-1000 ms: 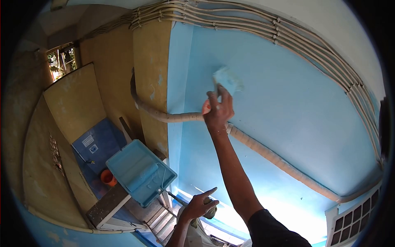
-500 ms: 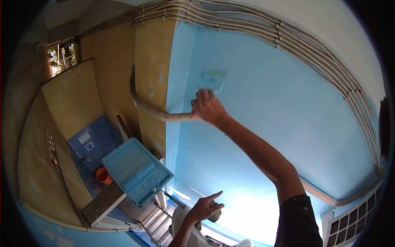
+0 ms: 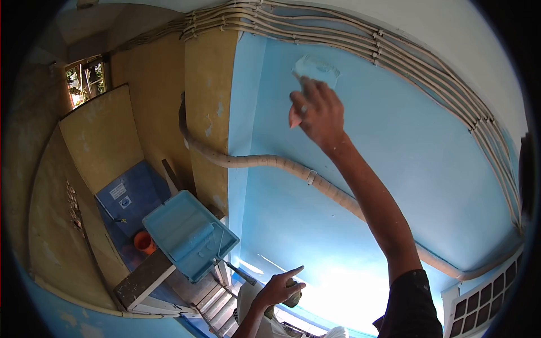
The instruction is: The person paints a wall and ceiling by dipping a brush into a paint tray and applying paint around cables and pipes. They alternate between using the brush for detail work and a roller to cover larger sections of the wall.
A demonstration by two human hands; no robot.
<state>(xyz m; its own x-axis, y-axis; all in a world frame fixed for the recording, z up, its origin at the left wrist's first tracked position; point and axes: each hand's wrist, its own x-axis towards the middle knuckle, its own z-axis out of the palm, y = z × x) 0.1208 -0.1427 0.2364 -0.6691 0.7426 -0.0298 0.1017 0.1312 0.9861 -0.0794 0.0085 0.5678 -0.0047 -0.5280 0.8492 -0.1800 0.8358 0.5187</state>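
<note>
My right hand (image 3: 324, 115) is raised against the light blue wall (image 3: 349, 146), its fingers wrapped around a wide flat paintbrush (image 3: 316, 69). The brush's broad pale head is smeared by motion and appears to be at the wall, below the pipes near the ceiling. My left hand (image 3: 279, 288) hangs low, with index finger and thumb stretched apart and nothing seen in it. To its left, a blue paint tray (image 3: 169, 225) holds a blue-coated paint roller (image 3: 194, 241), whose handle (image 3: 242, 275) sticks out toward that hand.
Several thin pipes (image 3: 315, 36) run along the wall's top. A thick beige pipe (image 3: 265, 161) crosses the wall below my right hand. An orange bucket (image 3: 145, 242) stands behind a wooden board (image 3: 141, 279) beside the tray. A slatted ladder or step (image 3: 217, 310) lies below.
My right hand has moved up and slightly right with the paintbrush, away from the thick pipe and closer to the upper pipes. My left hand has stayed about where it was.
</note>
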